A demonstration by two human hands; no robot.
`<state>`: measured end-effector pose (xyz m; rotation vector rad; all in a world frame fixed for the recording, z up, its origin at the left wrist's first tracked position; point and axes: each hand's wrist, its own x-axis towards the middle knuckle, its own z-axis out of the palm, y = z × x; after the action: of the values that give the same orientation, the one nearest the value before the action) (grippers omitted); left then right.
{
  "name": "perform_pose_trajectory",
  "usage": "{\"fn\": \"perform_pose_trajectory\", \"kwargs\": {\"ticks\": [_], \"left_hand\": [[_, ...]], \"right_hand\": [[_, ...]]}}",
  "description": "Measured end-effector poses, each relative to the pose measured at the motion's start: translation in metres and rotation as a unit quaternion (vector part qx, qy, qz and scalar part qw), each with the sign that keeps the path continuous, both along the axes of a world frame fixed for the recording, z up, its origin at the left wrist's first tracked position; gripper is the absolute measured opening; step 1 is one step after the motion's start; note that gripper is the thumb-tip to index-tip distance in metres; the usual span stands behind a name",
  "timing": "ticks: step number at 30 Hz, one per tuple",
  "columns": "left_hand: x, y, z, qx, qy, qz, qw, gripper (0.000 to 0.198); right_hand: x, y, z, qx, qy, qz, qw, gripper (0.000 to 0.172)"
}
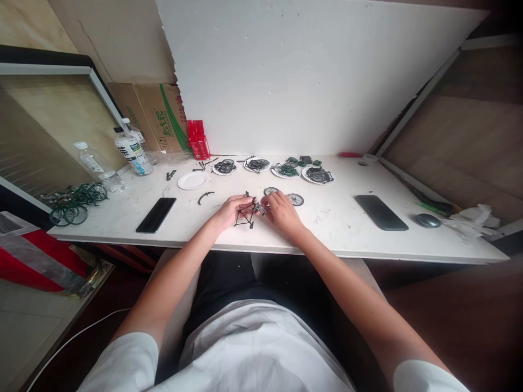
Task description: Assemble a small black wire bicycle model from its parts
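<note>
Both hands meet over the middle of the white table (335, 239). My left hand (229, 209) is closed on a small black model bicycle frame (244, 215), which stands just off the tabletop. My right hand (281, 209) pinches a small grey part at the frame's upper right end; what the part is I cannot make out. Two small spoked wheels (295, 199) lie on the table right behind my right hand. A curved black piece (205, 197) lies to the left of my left hand.
Several white plates (192, 181) of black and green parts line the back. A black phone (156, 214) lies left, another (381, 212) right, with a mouse (427, 220) beyond. Bottles (133, 152), a red box (198, 139) and finished green model bicycles (75, 202) stand far left.
</note>
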<state>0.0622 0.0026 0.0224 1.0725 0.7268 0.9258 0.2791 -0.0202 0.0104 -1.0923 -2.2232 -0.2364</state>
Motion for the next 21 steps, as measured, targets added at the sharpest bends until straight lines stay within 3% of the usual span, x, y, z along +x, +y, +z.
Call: {"fn": "perform_pose_trajectory", "kwargs": {"ticks": [12,21], "left_hand": [[-0.001,0.000,-0.001,-0.017,-0.020,-0.005,1.000,0.038],[0.001,-0.007,0.008,0.038,-0.034,-0.023,0.998,0.041]], "right_hand": [[0.002,0.003,-0.002,-0.045,0.100,0.053,0.993,0.021],[0.003,0.000,0.008,-0.134,0.289,0.075,0.945,0.029]]}}
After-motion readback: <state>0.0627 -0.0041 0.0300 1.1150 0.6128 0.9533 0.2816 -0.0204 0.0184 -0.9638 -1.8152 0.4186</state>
